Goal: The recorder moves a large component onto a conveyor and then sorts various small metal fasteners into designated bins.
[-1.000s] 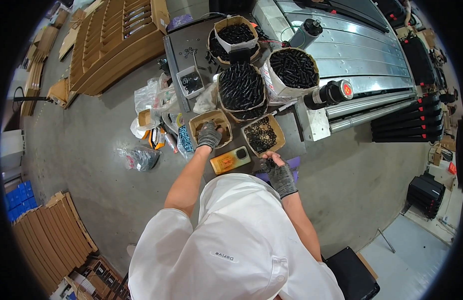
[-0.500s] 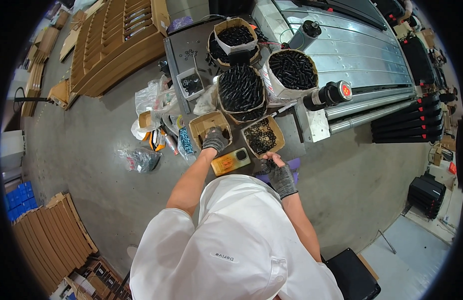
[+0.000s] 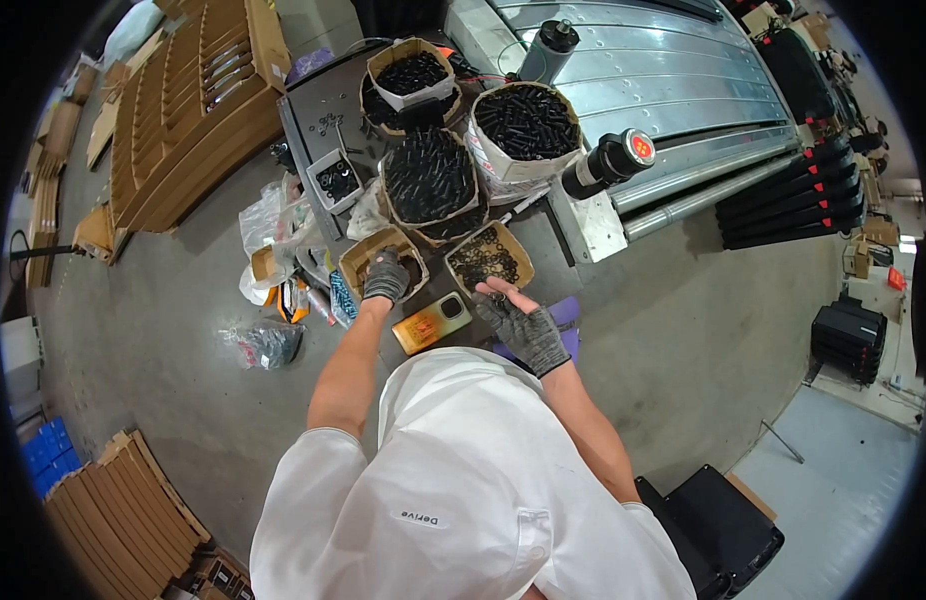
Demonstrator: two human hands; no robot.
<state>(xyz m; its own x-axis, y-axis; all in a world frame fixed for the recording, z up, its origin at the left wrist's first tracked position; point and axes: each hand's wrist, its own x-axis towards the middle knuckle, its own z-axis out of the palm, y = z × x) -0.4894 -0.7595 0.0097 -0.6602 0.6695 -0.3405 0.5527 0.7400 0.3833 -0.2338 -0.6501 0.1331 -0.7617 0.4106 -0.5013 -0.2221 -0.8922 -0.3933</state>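
Reaching gloved left hand (image 3: pixel 386 277) into small brown cardboard box (image 3: pixel 368 256), grip unclear; right hand (image 3: pixel 523 325) open, cupping small dark rings (image 3: pixel 499 298) liable to spill if tilted.

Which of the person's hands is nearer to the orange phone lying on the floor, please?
Left, narrowly. The left hand is in the small cardboard box just above the phone; the right hand is held palm-up farther to its right.

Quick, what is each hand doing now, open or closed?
Left hand: reaching into the small cardboard box, grip cannot be told.
Right hand: open, palm up, small dark parts at fingertips.
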